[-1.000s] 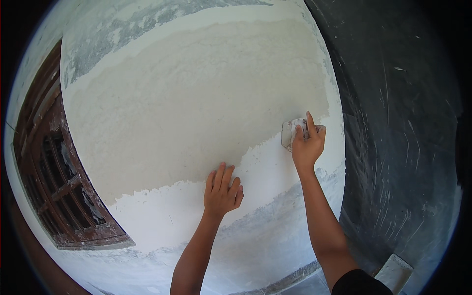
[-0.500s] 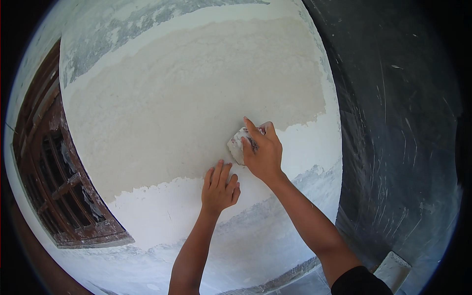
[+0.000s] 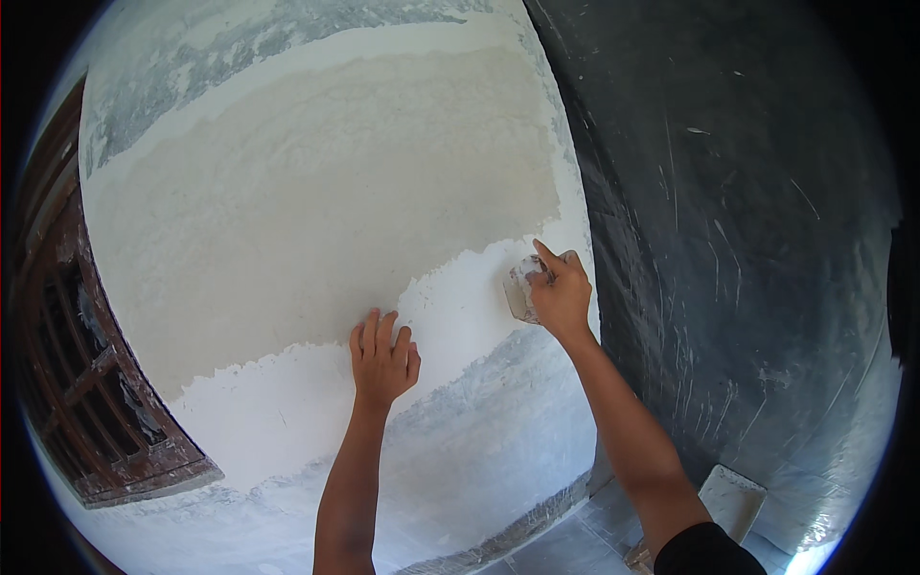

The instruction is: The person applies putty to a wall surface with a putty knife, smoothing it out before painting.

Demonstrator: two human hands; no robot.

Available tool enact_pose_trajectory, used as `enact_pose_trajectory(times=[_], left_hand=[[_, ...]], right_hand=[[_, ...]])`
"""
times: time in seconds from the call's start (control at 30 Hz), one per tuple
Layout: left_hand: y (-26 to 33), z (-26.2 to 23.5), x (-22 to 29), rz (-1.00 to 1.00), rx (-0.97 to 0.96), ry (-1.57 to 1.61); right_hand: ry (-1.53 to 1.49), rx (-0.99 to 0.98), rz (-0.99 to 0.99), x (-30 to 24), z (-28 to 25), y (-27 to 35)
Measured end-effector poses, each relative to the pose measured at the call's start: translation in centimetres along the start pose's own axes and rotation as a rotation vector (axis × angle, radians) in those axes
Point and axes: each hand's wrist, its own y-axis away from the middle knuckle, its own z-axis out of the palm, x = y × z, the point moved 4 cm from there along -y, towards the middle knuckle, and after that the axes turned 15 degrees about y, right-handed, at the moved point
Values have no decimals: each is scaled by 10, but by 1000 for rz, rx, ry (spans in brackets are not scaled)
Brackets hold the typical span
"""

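Note:
My right hand (image 3: 563,292) grips a small trowel (image 3: 520,289) with a pale flat blade caked in white and brownish putty. Its index finger points upward along the tool, which rests against the wall (image 3: 278,211) near the right edge. The handle is mostly hidden by my fingers. To the left, my left hand (image 3: 381,359) is open, fingers slightly spread, fingertips at the wall on the lower border of a beige-grey band of coating (image 3: 316,192). A bright white strip (image 3: 460,297) runs between my hands, below that band.
At far left, a dark brown wooden window (image 3: 105,383) with bars is set in the wall. A dark sheet (image 3: 728,220) with white scratches hangs along the right. Low on the right, a white-smeared rectangular tray (image 3: 731,500) lies above grey floor tiles (image 3: 565,541).
My right hand has moved right with the trowel, toward the wall's edge. White surface now shows where it was. My left hand stays at about the same wall spot; the view has shifted right.

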Motion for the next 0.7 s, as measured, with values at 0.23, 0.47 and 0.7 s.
enact_pose_trajectory(times=[0.23,0.47,0.7], left_hand=[[-40,23,76,-100,53,320],[-79,55,169,-238,-28,557],[-113,85,280,-205,-85,767]], right_hand=[[46,51,16,60,-50,12],[135,54,98,120,-119,26],[109,49,228,171,-208,49]])
